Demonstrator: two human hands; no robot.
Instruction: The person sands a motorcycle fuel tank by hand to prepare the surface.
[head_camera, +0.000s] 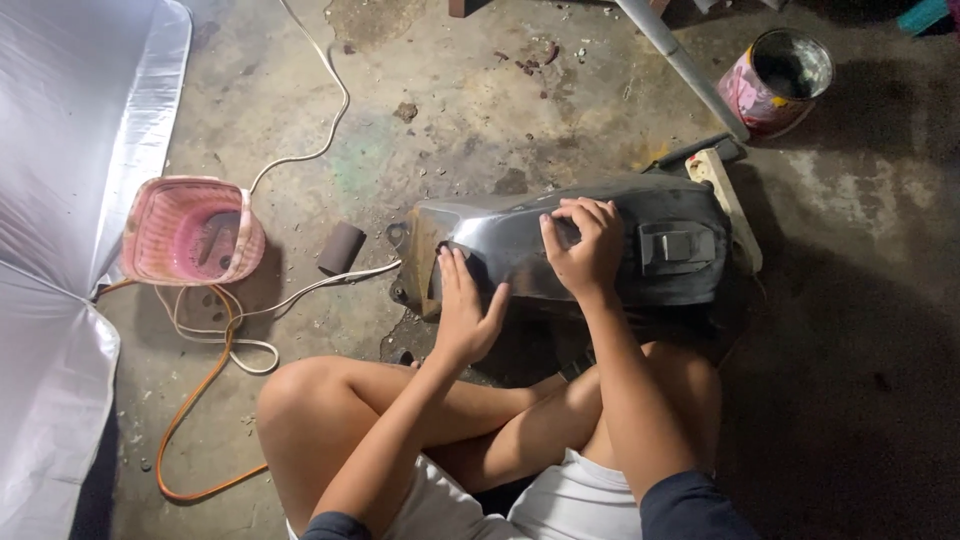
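I press my left hand (465, 310) flat and right hand (583, 245) fingers-curled on the dark metal tank (520, 240); its long axis lies left-right on the floor (450, 120)

Concrete floor (480, 90): pink basket (190, 232) left, orange cable (195, 400) beside it, sandpaper roll (341, 248) mid, paint can (778, 80) top-right corner.

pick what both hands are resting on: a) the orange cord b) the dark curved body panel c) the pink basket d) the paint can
b, since the left hand lies flat on the near end of the dark curved body panel and the right hand presses on its top, while the pink basket, paint can and orange cord lie untouched on the concrete floor.
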